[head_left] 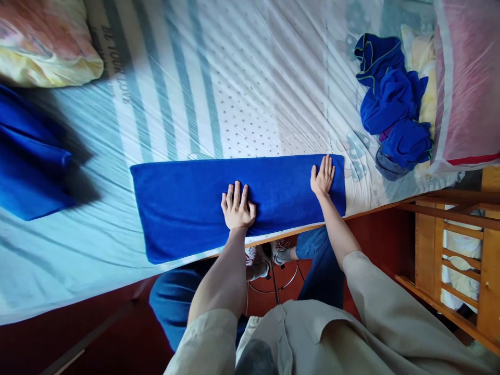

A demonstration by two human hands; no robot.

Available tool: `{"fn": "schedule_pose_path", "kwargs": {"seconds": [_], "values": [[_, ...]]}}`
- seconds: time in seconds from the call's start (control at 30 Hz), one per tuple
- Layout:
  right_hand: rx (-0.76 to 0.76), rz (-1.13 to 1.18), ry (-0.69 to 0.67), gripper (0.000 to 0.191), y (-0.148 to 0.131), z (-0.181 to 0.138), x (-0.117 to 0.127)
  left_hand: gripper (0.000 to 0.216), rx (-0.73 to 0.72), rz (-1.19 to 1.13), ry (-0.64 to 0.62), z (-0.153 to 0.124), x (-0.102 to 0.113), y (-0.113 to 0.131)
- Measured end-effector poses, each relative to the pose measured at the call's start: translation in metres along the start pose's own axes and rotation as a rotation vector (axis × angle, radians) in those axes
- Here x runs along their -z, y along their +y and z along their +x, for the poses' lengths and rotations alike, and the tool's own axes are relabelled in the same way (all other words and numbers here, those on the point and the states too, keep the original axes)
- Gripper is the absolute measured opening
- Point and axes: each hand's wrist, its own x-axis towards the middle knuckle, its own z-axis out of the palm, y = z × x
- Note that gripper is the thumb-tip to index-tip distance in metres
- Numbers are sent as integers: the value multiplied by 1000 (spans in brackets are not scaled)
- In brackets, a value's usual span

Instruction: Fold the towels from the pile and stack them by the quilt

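A blue towel (183, 203) lies spread out as a long flat strip along the near edge of the bed. My left hand (237, 207) rests palm down near its middle, fingers spread. Close to the towel's right end, my right hand (324, 176) also presses flat on the cloth, thumb apart from the fingers. Neither hand grips anything. Slight creases show in the cloth at the left end, while the right part looks smoother.
Crumpled blue cloths (394, 104) are heaped at the right beside a pink pillow (469, 78) in a clear cover. More blue fabric (31, 156) lies at the left, below a yellow-pink bundle (47, 41). A patterned sheet (258, 114) covers the bed. A wooden frame (429, 255) stands lower right.
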Motion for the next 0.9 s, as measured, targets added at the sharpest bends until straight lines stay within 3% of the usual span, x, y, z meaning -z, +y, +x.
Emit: {"fn": "schedule_pose_path", "kwargs": {"seconds": [0.13,0.4,0.57,0.73,0.9], "values": [[1,-28,3,68,26,21,4,70,7,-2,-4,0,0,2],[99,-80,-96,66,52,31,16,70,2,-21,0,1,-1,0],[103,-108,-87,65,61,39,30,68,-10,-11,8,1,-1,1],[142,-105,6,66,52,-12,31,69,-4,-22,-20,2,-1,1],[210,-85,-106,65,67,-68,21,70,-6,-5,-34,3,-1,0]]}}
